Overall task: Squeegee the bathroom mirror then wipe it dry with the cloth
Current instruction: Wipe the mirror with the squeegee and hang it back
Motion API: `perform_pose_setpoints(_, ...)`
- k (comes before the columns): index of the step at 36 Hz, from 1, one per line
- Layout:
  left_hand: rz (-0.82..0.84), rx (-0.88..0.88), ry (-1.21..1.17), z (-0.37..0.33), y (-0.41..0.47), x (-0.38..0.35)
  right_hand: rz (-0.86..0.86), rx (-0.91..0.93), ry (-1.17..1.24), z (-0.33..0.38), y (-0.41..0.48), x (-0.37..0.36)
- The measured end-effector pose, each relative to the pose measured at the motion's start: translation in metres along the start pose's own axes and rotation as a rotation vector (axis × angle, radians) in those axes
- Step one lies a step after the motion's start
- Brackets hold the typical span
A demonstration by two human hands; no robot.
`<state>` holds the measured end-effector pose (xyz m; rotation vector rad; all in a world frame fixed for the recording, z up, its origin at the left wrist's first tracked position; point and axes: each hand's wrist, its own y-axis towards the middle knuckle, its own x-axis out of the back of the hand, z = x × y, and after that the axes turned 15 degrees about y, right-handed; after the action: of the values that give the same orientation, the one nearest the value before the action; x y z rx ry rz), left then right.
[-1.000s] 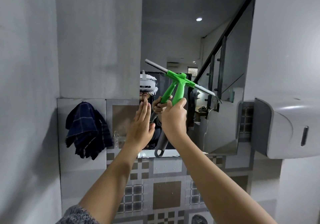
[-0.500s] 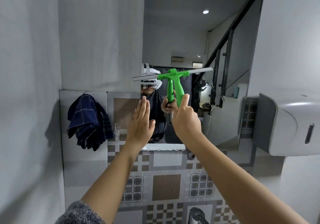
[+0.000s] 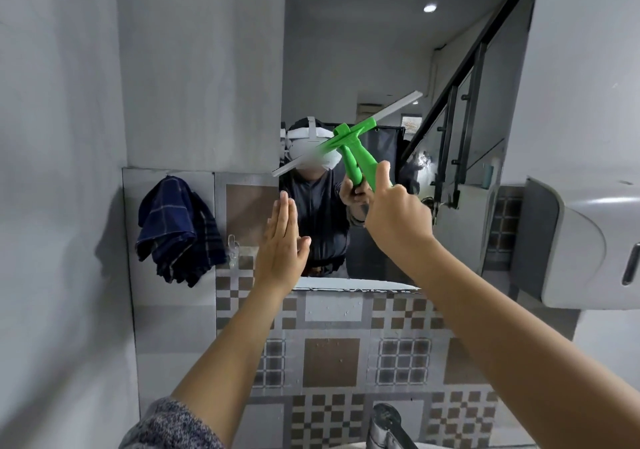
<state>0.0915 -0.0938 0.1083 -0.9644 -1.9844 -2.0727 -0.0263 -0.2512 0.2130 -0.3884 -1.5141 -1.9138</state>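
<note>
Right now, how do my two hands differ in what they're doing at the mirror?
The left hand is open and flat, fingers together pointing up, holding nothing; the right hand is closed around the handle of the green squeegee. The left hand sits low at the mirror's lower left edge; the right hand is higher and further right, with the squeegee's blade tilted up to the right. Both are raised in front of the mirror.

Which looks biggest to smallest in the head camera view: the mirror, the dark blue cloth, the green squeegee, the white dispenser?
1. mirror, by far the largest.
2. white dispenser, though the picture's edge cuts it off.
3. and 4. dark blue cloth and green squeegee: too alike to rank; the squeegee is longer but thin.
</note>
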Motion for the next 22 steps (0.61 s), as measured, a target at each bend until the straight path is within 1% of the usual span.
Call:
perform_pose_setpoints(11, 0.001, 0.013, 0.047, -0.003, 0.001, 0.001, 0.005, 0.101, -0.122, -0.018, 0.016, 0.02)
perform_pose_setpoints(22, 0.027, 0.045, 0.061, -0.006, 0.003, 0.001, 0.004, 0.163, -0.129, -0.048, 0.025, 0.038)
